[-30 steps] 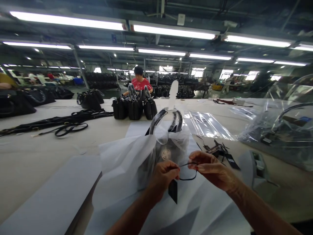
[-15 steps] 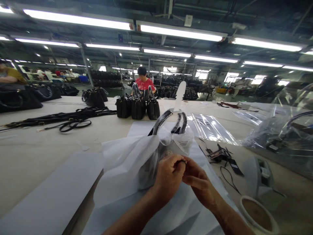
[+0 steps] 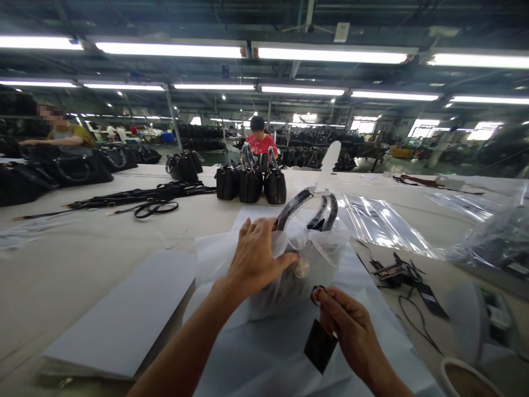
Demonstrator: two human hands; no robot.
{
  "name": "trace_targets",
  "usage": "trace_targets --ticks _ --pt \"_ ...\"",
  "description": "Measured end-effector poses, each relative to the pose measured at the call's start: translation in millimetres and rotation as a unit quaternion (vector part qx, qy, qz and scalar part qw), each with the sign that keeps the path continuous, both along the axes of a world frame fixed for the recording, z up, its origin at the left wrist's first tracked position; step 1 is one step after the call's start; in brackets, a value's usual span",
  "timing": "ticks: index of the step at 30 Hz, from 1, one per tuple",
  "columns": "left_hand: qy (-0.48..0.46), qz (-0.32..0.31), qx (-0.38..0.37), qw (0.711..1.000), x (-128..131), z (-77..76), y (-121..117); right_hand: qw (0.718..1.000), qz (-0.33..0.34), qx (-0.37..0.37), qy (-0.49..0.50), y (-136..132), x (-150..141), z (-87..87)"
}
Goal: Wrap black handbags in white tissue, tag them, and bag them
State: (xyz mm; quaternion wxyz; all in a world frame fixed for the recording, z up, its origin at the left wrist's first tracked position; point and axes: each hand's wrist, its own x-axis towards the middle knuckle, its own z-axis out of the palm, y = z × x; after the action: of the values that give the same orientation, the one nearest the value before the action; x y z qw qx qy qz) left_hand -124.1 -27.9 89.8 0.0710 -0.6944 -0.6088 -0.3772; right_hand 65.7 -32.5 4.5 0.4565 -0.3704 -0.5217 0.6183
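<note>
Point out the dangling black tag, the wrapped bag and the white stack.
Dangling black tag point(image 3: 319, 347): head view, flat face.
Wrapped bag point(image 3: 292, 291): head view, covered front.
White stack point(image 3: 127, 313): head view, top surface.

Glossy clear plastic sheets point(image 3: 382, 220), thin, softly creased matt paper point(image 3: 256, 353), smooth matt tag point(image 3: 320, 347)

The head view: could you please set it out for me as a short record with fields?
Left hand: spread open over the wrapped bag, contact hard to tell
Right hand: pinching a black cord, dark tag hanging below
Bag handles: upright
Right of bag: plastic sheets, loose tags
Left of bag: white sheets
Beyond: black bags, person in red
</note>
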Motion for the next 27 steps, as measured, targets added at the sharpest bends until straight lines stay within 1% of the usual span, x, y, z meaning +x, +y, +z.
trace_targets --ticks 1,2,3,4,6,7,9,11,13,15,16,17,19,21,23,24,25,26,27 --pt "0.021 0.015 -0.032 0.999 -3.6 1.8 3.2 1.0 -0.003 -0.003 0.0 -0.5 0.3 -1.4" --pt "0.047 0.03 -0.048 0.997 -4.5 1.6 4.6 1.0 -0.005 -0.005 -0.001 -0.9 0.5 -2.9" --pt "0.075 0.043 -0.048 0.995 -2.8 -0.6 3.9 1.0 -0.005 -0.006 -0.002 -1.0 0.5 -4.1" --pt "0.104 0.051 -0.039 0.993 1.7 -4.9 1.4 1.0 -0.005 -0.008 -0.002 -0.8 0.3 -4.7" --pt "0.157 0.037 -0.033 0.986 17.6 -20.6 -6.5 1.0 -0.012 -0.009 0.002 1.6 -0.9 -2.9" --pt "0.175 0.02 -0.044 0.983 27.8 -31.9 -10.3 1.0 -0.02 -0.007 0.006 4.0 -2.2 -0.3" --pt "0.194 -0.024 -0.082 0.977 49.3 -60.4 -14.0 0.999 -0.04 0.002 0.012 11.6 -6.8 7.4" --pt "0.205 -0.057 -0.111 0.971 66.9 -92.6 -10.8 0.998 -0.055 0.024 0.014 22.0 -14.5 15.9" --pt "0.23 -0.077 -0.131 0.961 76.0 -121.9 -3.8 0.997 -0.058 0.054 0.005 33.7 -24.6 22.2" --pt "0.249 -0.085 -0.147 0.954 76.4 -141.9 0.5 0.995 -0.053 0.078 -0.015 45.1 -36.0 24.8" --pt "0.252 -0.085 -0.153 0.952 74.1 -147.3 -0.3 0.995 -0.052 0.084 -0.027 50.3 -41.7 24.8" --pt "0.25 -0.088 -0.155 0.952 70.7 -149.4 -3.3 0.994 -0.051 0.089 -0.037 55.2 -47.1 24.0" --pt "0.232 -0.115 -0.15 0.954 61.7 -144.2 -15.1 0.992 -0.052 0.102 -0.056 64.1 -56.7 21.4" --pt "0.196 -0.164 -0.121 0.959 50.6 -128.8 -29.8 0.986 -0.055 0.13 -0.084 71.9 -64.4 18.6" --pt "0.148 -0.196 -0.045 0.968 36.8 -106.7 -39.9 0.977 -0.057 0.168 -0.12 78.3 -70.1 17.1" --pt "0.115 -0.193 0.007 0.974 29.0 -94.7 -41.2 0.972 -0.056 0.186 -0.136 80.9 -72.2 17.0" --pt "0.075 -0.174 0.056 0.98 20.8 -82.8 -39.4 0.967 -0.051 0.201 -0.148 83.0 -73.9 17.5" --pt "0.027 -0.146 0.09 0.985 12.4 -71.7 -34.4 0.963 -0.043 0.214 -0.156 84.7 -75.2 18.2" --pt "-0.026 -0.113 0.103 0.988 4.2 -61.9 -26.4 0.961 -0.034 0.224 -0.159 86.1 -76.2 19.2"
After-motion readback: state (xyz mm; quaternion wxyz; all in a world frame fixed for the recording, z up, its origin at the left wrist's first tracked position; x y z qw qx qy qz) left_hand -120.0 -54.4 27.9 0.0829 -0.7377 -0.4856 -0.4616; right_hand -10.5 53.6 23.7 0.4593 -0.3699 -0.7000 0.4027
